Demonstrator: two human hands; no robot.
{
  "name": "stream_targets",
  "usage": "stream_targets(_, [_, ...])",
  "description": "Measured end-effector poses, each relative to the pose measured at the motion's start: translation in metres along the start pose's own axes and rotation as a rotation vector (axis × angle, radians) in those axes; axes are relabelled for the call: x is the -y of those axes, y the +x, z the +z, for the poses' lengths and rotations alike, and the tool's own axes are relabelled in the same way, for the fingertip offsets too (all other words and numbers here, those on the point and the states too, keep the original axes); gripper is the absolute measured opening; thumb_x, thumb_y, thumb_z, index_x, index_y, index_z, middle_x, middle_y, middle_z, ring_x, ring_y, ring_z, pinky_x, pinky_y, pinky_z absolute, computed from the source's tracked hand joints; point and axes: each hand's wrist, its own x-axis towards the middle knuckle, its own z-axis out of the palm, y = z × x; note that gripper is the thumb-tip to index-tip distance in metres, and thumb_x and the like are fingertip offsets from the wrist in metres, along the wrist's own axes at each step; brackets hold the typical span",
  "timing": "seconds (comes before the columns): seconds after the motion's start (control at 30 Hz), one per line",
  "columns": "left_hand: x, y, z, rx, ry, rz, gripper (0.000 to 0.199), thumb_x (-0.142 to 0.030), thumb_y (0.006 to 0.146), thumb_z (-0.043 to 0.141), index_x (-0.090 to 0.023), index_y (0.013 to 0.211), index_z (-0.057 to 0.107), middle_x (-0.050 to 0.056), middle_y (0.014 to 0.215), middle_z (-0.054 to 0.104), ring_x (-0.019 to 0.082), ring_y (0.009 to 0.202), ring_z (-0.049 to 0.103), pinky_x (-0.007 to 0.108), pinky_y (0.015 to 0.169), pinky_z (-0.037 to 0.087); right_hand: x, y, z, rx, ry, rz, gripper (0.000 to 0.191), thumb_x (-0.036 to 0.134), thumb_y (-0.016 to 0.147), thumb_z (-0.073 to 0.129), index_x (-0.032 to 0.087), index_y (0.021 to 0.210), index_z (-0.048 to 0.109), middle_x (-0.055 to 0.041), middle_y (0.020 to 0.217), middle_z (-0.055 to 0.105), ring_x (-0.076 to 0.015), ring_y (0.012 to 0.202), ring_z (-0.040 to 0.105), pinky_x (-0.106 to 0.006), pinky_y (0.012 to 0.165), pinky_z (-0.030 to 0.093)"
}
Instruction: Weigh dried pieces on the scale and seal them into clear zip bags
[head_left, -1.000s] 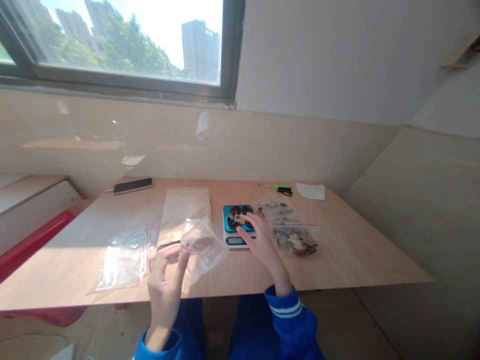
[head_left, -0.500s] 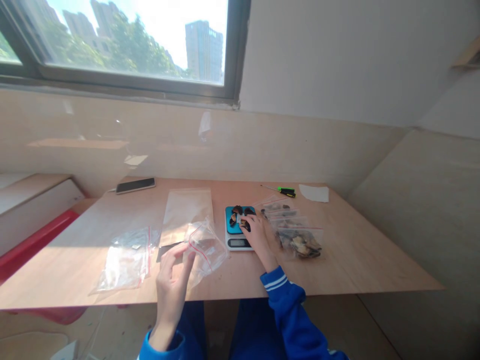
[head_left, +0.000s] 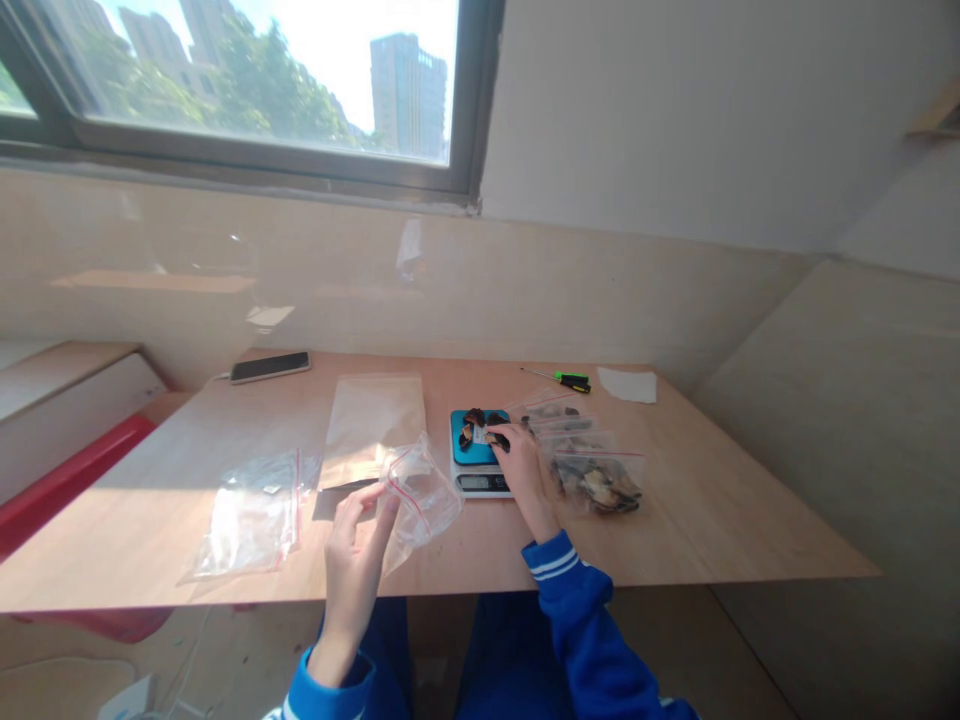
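Between its thumb and fingers my left hand [head_left: 358,545] pinches a clear zip bag [head_left: 426,500] with a red seal line, held up over the table. My right hand [head_left: 519,468] is over the right side of a small scale [head_left: 454,482] with a blue top, its fingertips closed on a dark dried piece [head_left: 498,440]. Other dark dried pieces [head_left: 474,417] lie on the scale around a small white packet [head_left: 479,435]. Filled zip bags [head_left: 604,485] overlap one another to the right of the scale.
On the wooden table [head_left: 720,520] are a stack of clear bags [head_left: 251,515] at left, a brown paper bag [head_left: 375,415], a phone [head_left: 270,367], green and black screwdrivers [head_left: 571,381] and white paper [head_left: 628,386]. A red stool [head_left: 82,480] stands left of the table.
My left hand and its bag have shifted slightly right. My right fingers have moved a little right across the scale, showing more of the white packet.
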Motion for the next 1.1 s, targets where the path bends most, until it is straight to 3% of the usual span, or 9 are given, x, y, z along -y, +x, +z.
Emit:
stream_targets(0.13, [0.0,0.002,0.005,0.009,-0.053,-0.062,0.037,-0.05,0.08,0.061,-0.02,0.1,0.067,0.009,0.107,0.067,0.027,0.104,0.06,0.043,0.093,0.045,0.032,0.003,-0.021,-0.056,0.429,0.124,0.022,0.024,0.077,0.062,0.017,0.097,0.07,-0.0096,0.103,0.071,-0.0237,0.099,0.064,-0.041,0.09,0.049])
stream_targets(0.23, [0.0,0.005,0.014,0.024,-0.105,-0.043,0.036,-0.047,0.082,0.061,-0.02,0.105,0.065,0.011,0.117,0.066,0.028,0.112,0.058,0.044,0.097,0.043,0.068,0.002,-0.037,0.035,0.735,0.217,0.028,0.03,0.075,0.068,0.018,0.099,0.069,-0.0081,0.104,0.072,-0.0218,0.099,0.065,-0.037,0.087,0.051])
stream_targets(0.3, [-0.001,0.006,0.021,0.03,-0.14,0.006,0.035,-0.044,0.083,0.06,-0.021,0.108,0.065,0.012,0.126,0.062,0.027,0.117,0.056,0.043,0.097,0.044,0.09,-0.001,-0.043,0.122,0.789,0.227,0.025,0.029,0.074,0.07,0.019,0.097,0.07,-0.0065,0.103,0.072,-0.0205,0.098,0.065,-0.035,0.086,0.052])
stream_targets(0.47, [-0.011,0.002,0.038,0.013,-0.234,0.052,0.034,-0.041,0.088,0.054,-0.023,0.116,0.061,0.01,0.143,0.049,0.025,0.131,0.046,0.04,0.102,0.043,0.12,-0.012,-0.031,0.306,0.553,0.105,0.021,0.014,0.073,0.065,0.02,0.092,0.07,-0.0039,0.096,0.072,-0.0183,0.093,0.065,-0.037,0.087,0.05])
stream_targets(0.63, [-0.015,-0.005,0.044,-0.025,-0.255,-0.007,0.039,-0.042,0.09,0.051,-0.024,0.124,0.055,0.01,0.138,0.055,0.025,0.127,0.051,0.038,0.098,0.048,0.127,-0.02,-0.013,0.308,0.323,-0.034,0.033,0.008,0.072,0.064,0.02,0.104,0.063,-0.0065,0.108,0.063,-0.0202,0.104,0.059,-0.04,0.095,0.047])
stream_targets(0.83, [-0.006,-0.007,0.046,-0.058,-0.252,-0.061,0.043,-0.044,0.091,0.049,-0.021,0.127,0.048,0.013,0.137,0.055,0.025,0.128,0.05,0.038,0.1,0.047,0.138,-0.025,-0.018,0.373,0.13,-0.277,0.037,0.002,0.077,0.053,0.018,0.111,0.054,-0.01,0.113,0.052,-0.0208,0.105,0.056,-0.037,0.093,0.049])
stream_targets(0.97, [-0.002,-0.009,0.046,-0.046,-0.225,-0.047,0.042,-0.045,0.092,0.046,-0.022,0.127,0.046,0.012,0.136,0.055,0.024,0.127,0.051,0.037,0.097,0.049,0.144,-0.024,-0.025,0.322,-0.146,-0.408,0.025,0.005,0.079,0.053,0.018,0.099,0.059,-0.0109,0.103,0.058,-0.0294,0.1,0.053,-0.047,0.088,0.046])
stream_targets(1.1, [-0.002,-0.01,0.044,-0.044,-0.221,-0.091,0.043,-0.047,0.09,0.047,-0.022,0.125,0.046,0.013,0.133,0.057,0.025,0.123,0.054,0.037,0.092,0.05,0.139,-0.018,-0.026,0.41,-0.329,-0.426,0.015,0.006,0.081,0.055,0.018,0.086,0.06,-0.0072,0.086,0.063,-0.0268,0.086,0.055,-0.045,0.079,0.044])
